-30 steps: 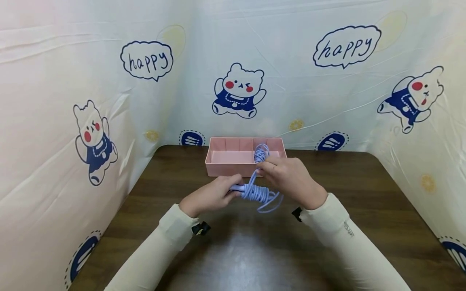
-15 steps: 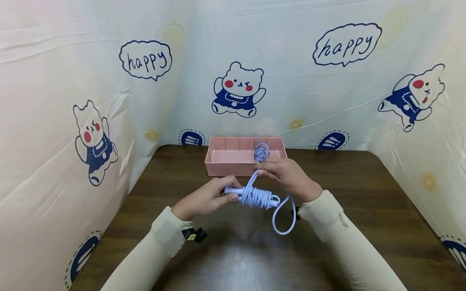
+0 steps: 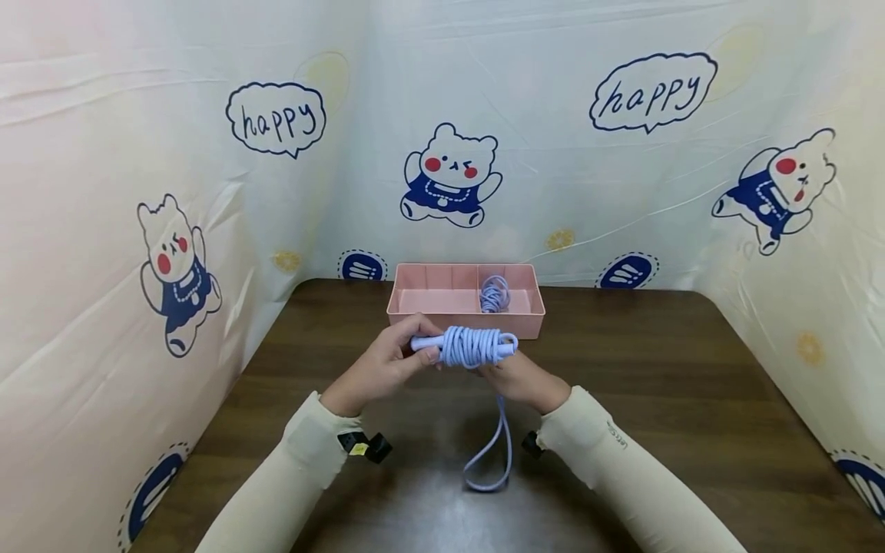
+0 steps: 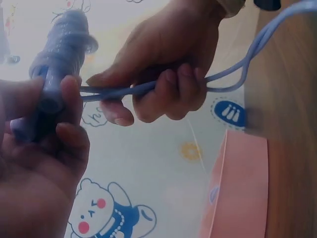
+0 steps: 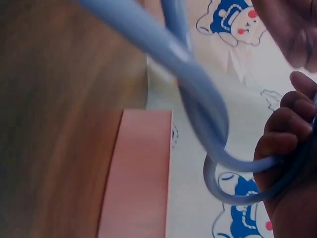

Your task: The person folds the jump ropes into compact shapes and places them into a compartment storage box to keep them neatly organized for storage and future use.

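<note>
A light blue jump rope (image 3: 470,347), its cord wound in several turns around its two handles, is up over the table in front of the pink box. My left hand (image 3: 387,361) grips the handle ends between thumb and fingers. Below the winding, my right hand (image 3: 522,380) has its fingers curled around the doubled cord, partly hidden behind the bundle in the head view. From that hand a loop of cord (image 3: 510,453) hangs toward the tabletop. In the left wrist view, two strands of cord (image 4: 143,88) run from the bundle through the right hand.
Just beyond the hands stands a pink divided box (image 3: 525,326). Its right compartment holds another coiled blue cord (image 3: 494,294). The dark wooden table (image 3: 622,369) is backed by a printed cloth (image 3: 539,153).
The right hand has moved from above the winding to beneath it, drawing the cord down. The bundle has been raised slightly and levelled, and the loose loop now hangs lower and nearer the person.
</note>
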### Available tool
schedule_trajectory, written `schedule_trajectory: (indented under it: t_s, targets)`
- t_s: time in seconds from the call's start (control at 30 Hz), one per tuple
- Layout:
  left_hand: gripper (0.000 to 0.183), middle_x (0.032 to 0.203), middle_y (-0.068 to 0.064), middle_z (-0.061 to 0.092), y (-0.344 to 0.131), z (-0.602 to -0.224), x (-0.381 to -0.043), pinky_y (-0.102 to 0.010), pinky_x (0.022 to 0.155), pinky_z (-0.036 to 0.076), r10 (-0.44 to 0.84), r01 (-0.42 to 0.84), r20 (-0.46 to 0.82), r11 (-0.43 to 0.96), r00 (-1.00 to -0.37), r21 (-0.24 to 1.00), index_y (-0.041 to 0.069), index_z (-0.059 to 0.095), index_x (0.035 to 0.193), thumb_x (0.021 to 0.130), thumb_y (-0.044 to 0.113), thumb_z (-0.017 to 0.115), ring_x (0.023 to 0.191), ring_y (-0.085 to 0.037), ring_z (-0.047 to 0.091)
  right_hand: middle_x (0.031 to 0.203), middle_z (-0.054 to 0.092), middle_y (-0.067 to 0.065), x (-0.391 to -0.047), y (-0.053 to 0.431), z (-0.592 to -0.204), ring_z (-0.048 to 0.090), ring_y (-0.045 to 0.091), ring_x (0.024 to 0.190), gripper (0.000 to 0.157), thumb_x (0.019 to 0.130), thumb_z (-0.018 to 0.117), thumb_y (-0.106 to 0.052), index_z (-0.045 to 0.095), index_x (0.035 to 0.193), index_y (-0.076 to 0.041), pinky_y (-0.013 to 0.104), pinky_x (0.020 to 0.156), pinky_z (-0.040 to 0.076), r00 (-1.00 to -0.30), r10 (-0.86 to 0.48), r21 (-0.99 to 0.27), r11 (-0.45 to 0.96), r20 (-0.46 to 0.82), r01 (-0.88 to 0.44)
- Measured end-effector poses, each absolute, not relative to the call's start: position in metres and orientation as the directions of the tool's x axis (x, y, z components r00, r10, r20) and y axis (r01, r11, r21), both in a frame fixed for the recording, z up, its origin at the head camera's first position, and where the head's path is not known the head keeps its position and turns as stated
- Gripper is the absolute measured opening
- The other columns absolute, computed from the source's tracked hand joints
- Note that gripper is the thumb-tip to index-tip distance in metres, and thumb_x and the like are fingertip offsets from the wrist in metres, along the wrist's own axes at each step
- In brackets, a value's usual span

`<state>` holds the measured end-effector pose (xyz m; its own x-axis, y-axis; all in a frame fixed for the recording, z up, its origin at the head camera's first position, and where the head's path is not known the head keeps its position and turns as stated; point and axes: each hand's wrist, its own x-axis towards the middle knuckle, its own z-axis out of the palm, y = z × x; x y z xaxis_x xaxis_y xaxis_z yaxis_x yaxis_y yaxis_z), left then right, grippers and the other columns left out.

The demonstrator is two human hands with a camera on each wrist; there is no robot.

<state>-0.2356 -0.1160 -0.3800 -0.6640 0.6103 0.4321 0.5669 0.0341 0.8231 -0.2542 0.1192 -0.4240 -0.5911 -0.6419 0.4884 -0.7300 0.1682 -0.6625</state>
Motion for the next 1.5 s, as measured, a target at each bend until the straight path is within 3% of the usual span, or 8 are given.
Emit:
schedule_trajectory:
  t_s: [0.13,0.27,0.47,0.63,0.83,1.1,1.3,1.5]
  targets:
    - [0.016,0.096,-0.009,0.059,-0.113,-0.383,-0.238,-0.038,0.073,0.055,0.548,0.592,0.467,0.065,-0.694,0.803,0.005,0.055,0.111,0.096,-0.001,0.057,0.083,-0.031,0.059,0.077,0.055,0.012,-0.247,0.109,-0.427,0.049,0.014,0.063,0.017,0.104,0.04,-0.002,0.054,0.112,0.003,0.028,0.057,0.045,-0.661,-0.641,-0.789,0.138,0.389,-0.599]
    - [0.018,0.096,-0.009,0.06,-0.11,-0.387,-0.241,-0.036,0.07,0.055,0.494,0.625,0.495,0.133,-0.715,0.769,0.004,0.055,0.111,0.095,-0.002,0.058,0.082,-0.032,0.059,0.063,0.049,0.0,-0.243,0.101,-0.431,0.045,0.011,0.051,0.013,0.105,0.041,-0.012,0.053,0.105,-0.006,0.028,0.049,0.042,-0.68,-0.64,-0.793,0.176,0.358,-0.583]
    - [0.015,0.097,-0.005,0.062,-0.113,-0.388,-0.252,-0.031,0.061,0.052,0.368,0.654,0.547,0.316,-0.752,0.687,0.009,0.057,0.108,0.095,0.002,0.06,0.074,-0.021,0.057,0.06,0.054,-0.006,-0.235,0.094,-0.44,0.056,0.009,0.051,0.02,0.103,0.05,-0.027,0.053,0.089,-0.012,0.029,0.05,0.048,-0.735,-0.598,-0.766,0.294,0.319,-0.572]
    - [0.016,0.098,-0.006,0.063,-0.117,-0.393,-0.266,-0.031,0.059,0.053,0.323,0.627,0.537,0.399,-0.779,0.669,0.008,0.055,0.11,0.096,0.002,0.06,0.072,-0.021,0.057,0.065,0.059,-0.004,-0.227,0.089,-0.443,0.061,0.01,0.055,0.014,0.102,0.054,-0.022,0.055,0.104,-0.009,0.029,0.052,0.051,-0.78,-0.571,-0.77,0.369,0.255,-0.521]
    - [0.016,0.1,-0.008,0.062,-0.126,-0.399,-0.286,-0.033,0.064,0.055,0.298,0.573,0.49,0.409,-0.819,0.71,0.007,0.055,0.114,0.098,0.006,0.058,0.078,-0.025,0.06,0.068,0.061,-0.004,-0.224,0.09,-0.443,0.062,0.01,0.059,0.016,0.101,0.054,-0.023,0.056,0.109,-0.009,0.026,0.055,0.05,-0.757,-0.602,-0.725,0.399,0.255,-0.561]
    - [0.014,0.098,-0.009,0.063,-0.123,-0.406,-0.307,-0.034,0.067,0.055,0.348,0.579,0.463,0.446,-0.815,0.683,0.008,0.055,0.11,0.097,0.005,0.058,0.08,-0.024,0.062,0.064,0.057,-0.009,-0.232,0.098,-0.436,0.058,0.004,0.058,0.009,0.102,0.053,-0.022,0.056,0.104,-0.014,0.026,0.057,0.049,-0.745,-0.59,-0.644,0.446,0.311,-0.621]
    - [0.015,0.099,-0.006,0.06,-0.117,-0.411,-0.314,-0.032,0.069,0.056,0.378,0.566,0.421,0.548,-0.824,0.616,0.01,0.056,0.109,0.096,0.006,0.061,0.085,-0.02,0.059,0.063,0.053,-0.012,-0.237,0.109,-0.42,0.053,0.001,0.052,0.006,0.099,0.058,-0.016,0.054,0.097,-0.012,0.023,0.051,0.048,-0.721,-0.561,-0.574,0.457,0.407,-0.679]
    - [0.013,0.088,0.002,0.057,-0.113,-0.418,-0.312,-0.028,0.067,0.052,0.471,0.599,0.372,0.589,-0.8,0.542,0.015,0.055,0.103,0.095,0.008,0.063,0.079,-0.016,0.054,0.075,0.052,-0.006,-0.246,0.12,-0.4,0.051,0.008,0.064,0.008,0.097,0.061,-0.015,0.056,0.095,-0.01,0.024,0.059,0.047,-0.656,-0.533,-0.404,0.521,0.535,-0.752]
